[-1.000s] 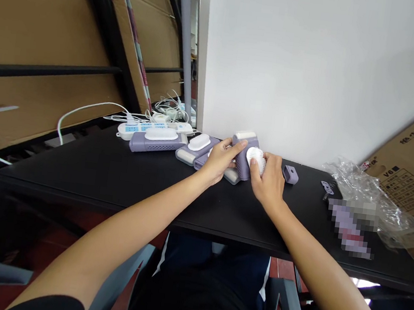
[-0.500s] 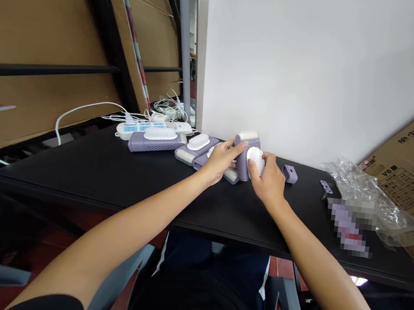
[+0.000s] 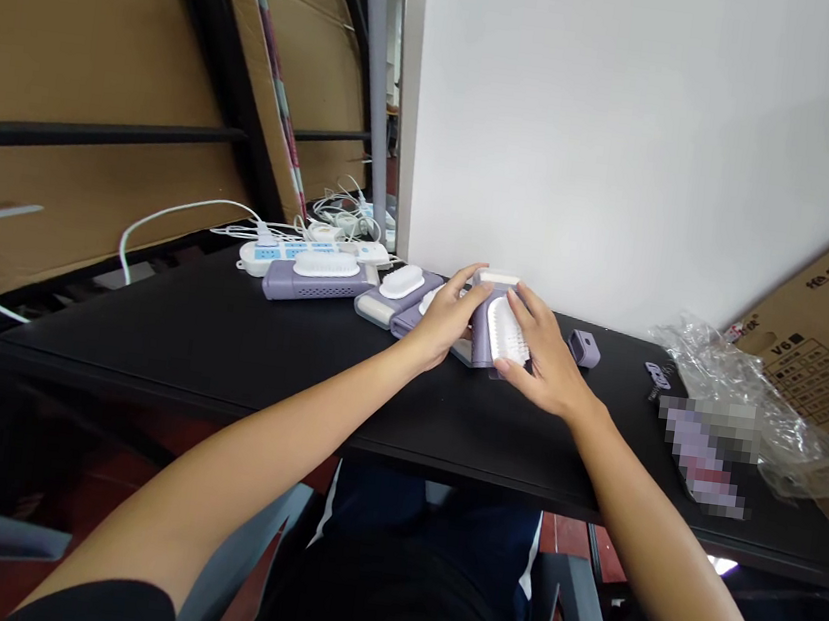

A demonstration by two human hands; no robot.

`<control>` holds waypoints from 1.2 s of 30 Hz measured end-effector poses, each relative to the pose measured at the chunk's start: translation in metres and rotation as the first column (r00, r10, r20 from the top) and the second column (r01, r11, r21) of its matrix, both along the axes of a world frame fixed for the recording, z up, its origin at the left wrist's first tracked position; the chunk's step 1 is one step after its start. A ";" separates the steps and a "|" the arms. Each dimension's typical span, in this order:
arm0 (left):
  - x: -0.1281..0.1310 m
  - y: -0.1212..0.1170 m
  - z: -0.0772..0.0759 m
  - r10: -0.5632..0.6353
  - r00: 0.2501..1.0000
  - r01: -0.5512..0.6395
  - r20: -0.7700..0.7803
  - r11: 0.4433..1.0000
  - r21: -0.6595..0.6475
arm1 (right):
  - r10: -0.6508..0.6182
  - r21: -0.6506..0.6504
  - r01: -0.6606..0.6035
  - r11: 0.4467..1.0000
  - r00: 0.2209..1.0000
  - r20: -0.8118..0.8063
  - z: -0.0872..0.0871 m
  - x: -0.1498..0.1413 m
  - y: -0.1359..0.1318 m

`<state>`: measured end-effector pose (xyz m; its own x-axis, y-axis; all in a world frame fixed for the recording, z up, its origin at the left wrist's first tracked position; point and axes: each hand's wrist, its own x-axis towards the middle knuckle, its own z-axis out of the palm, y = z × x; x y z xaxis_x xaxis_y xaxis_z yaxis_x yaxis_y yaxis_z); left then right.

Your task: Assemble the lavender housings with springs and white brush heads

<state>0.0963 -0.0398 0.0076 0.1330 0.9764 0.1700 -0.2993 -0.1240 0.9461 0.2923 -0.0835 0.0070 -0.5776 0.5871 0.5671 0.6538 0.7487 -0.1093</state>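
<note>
Both my hands hold a purple cleaning brush [image 3: 485,337] upright over the black table, its oval white bristle pad facing me and a pale roller-like end on top. My left hand [image 3: 444,320] grips its left side, the thumb across the front near the top. My right hand [image 3: 543,355] is curved round the right side, fingertips at the upper edge and thumb low by the pad. Just left of it, partly hidden by my left hand, lies a similar brush [image 3: 407,324]. Two more, a middle brush [image 3: 420,294] and a far-left brush [image 3: 318,286], lie farther left.
A small purple hollow part [image 3: 584,349] lies right of my hands. Behind the brushes is a white power strip [image 3: 270,257] with cables. Clear plastic wrap [image 3: 745,381], a purple tag-like piece [image 3: 656,376] and a cardboard box [image 3: 820,330] are at the right. A white wall [image 3: 615,154] rises behind.
The held brush has turned slightly, its bristle pad now more exposed. My right fingers have shifted up to its top edge and spread out, while the left hand keeps its grip.
</note>
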 end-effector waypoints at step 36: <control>-0.005 0.003 -0.002 0.025 0.984 0.023 -0.179 0.965 0.261 | -0.071 0.093 0.060 0.994 0.990 0.124 0.008 -0.009 -0.014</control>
